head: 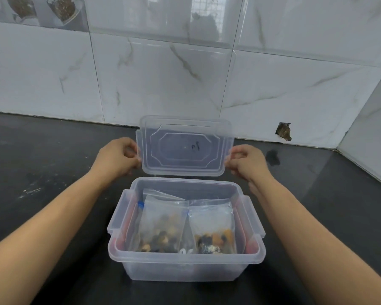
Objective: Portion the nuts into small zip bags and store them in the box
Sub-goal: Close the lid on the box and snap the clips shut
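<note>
From the head view, a dark, glossy counter (53, 172) runs back to a wall of white marble-patterned tiles (163, 73); at about 2 o'clock from the middle of the scene, a small ragged hole (283, 131) breaks the tile just above the counter line.

At the centre, toward 6 o'clock, a clear plastic box (186, 264) stands open on the counter, with hinged latches hanging at its left and right sides. Inside it, two small zip bags stand upright side by side: the left bag (163, 219) and the right bag (211, 221), touching each other, each with mixed nuts gathered at the bottom. The edge of another bag shows behind the left one.

Just beyond the box, at 12 o'clock from it, the clear lid (185, 146) is held above the counter, tilted up so its face turns toward the camera. The left hand (119, 156) grips the lid's left edge with curled fingers, at 9 o'clock of the lid. The right hand (246, 161) grips the right edge in the same way, at 3 o'clock.
</note>
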Demonstrator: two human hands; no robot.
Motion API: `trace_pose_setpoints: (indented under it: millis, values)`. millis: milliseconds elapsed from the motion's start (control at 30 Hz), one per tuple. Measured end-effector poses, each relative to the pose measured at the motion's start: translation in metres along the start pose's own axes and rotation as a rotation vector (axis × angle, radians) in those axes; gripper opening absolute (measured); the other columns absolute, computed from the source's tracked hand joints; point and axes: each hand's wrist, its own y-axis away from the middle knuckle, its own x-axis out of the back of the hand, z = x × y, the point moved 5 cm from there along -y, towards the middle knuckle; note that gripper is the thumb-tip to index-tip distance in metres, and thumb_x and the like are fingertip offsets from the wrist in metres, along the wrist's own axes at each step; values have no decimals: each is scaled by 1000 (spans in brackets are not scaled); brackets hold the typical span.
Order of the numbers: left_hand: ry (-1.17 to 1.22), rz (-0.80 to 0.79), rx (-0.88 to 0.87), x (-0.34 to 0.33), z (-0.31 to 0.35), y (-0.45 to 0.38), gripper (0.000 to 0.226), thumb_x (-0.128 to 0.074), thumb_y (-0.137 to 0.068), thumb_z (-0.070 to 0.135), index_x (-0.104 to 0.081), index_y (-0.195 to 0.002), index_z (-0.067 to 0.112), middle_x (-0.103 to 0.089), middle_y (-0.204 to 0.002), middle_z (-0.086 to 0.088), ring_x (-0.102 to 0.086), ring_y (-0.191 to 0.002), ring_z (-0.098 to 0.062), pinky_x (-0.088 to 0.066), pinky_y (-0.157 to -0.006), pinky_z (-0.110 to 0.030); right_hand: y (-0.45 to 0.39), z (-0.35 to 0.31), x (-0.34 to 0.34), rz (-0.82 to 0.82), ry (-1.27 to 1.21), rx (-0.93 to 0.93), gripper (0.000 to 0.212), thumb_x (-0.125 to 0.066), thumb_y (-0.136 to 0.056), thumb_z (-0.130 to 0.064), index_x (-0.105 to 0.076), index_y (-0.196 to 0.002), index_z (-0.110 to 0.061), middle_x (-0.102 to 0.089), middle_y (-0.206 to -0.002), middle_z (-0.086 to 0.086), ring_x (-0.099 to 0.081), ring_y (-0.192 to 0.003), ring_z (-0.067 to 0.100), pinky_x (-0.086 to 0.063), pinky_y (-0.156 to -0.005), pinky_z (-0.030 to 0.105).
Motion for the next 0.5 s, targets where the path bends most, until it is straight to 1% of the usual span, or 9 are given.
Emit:
trace_pose_setpoints:
  millis: [67, 133, 200, 267, 333, 400, 500]
  values:
    - [177, 30, -46, 9, 11, 15, 17, -62, -87, 7, -66, -101, 17, -71, -94, -4, -69, -85, -17, -59, -74, -34, 17, -12, 13, 57, -96, 104, 27, -68, -76, 8, -63, -75, -18, -68, -76, 1, -61, -71, 13, -46, -58, 21]
    - [404, 48, -39, 17, 17, 34, 22, -56, -92, 6, -68, -105, 20, -71, -102, -3, -69, -92, -11, -59, -78, -28, 37, -19, 22, 64, -180, 164, 25, -68, -77, 8, -66, -75, -17, -71, -75, -1, -62, -69, 8, -47, -59, 17]
    - [610, 57, -2, 26, 19, 58, 22, -53, -94, 7, -68, -105, 20, -71, -105, -4, -69, -96, -15, -58, -78, -26, 58, -22, 29, 55, -207, 185, 28, -65, -78, 10, -70, -79, -17, -73, -78, -2, -63, -68, 4, -47, -56, 12]
    - [736, 49, 14, 32, 21, 83, 22, -51, -94, 10, -67, -106, 19, -73, -104, -3, -69, -97, -16, -57, -78, -26, 77, -25, 34, 48, -214, 190, 30, -61, -80, 9, -73, -80, -19, -75, -79, -3, -64, -65, 2, -46, -53, 11]
    - [791, 50, -10, 34, 23, 108, 23, -52, -93, 13, -66, -110, 19, -74, -104, 3, -69, -97, -11, -57, -80, -24, 97, -25, 40, 45, -231, 191, 32, -56, -83, 8, -75, -81, -17, -75, -81, -1, -66, -69, 8, -50, -56, 16]
    - [754, 81, -53, 33, 24, 128, 29, -56, -88, 17, -65, -114, 22, -72, -109, 8, -66, -103, -8, -56, -86, -28, 115, -23, 42, 54, -234, 185, 33, -52, -86, 6, -76, -84, -15, -75, -82, 2, -65, -70, 13, -52, -59, 22]
    - [706, 124, -89, 28, 21, 149, 31, -55, -88, 17, -64, -117, 27, -69, -115, 14, -62, -110, -3, -46, -93, -31, 139, -20, 41, 68, -217, 176, 28, -55, -88, 0, -76, -90, -18, -75, -84, -1, -68, -72, 12, -51, -58, 20]
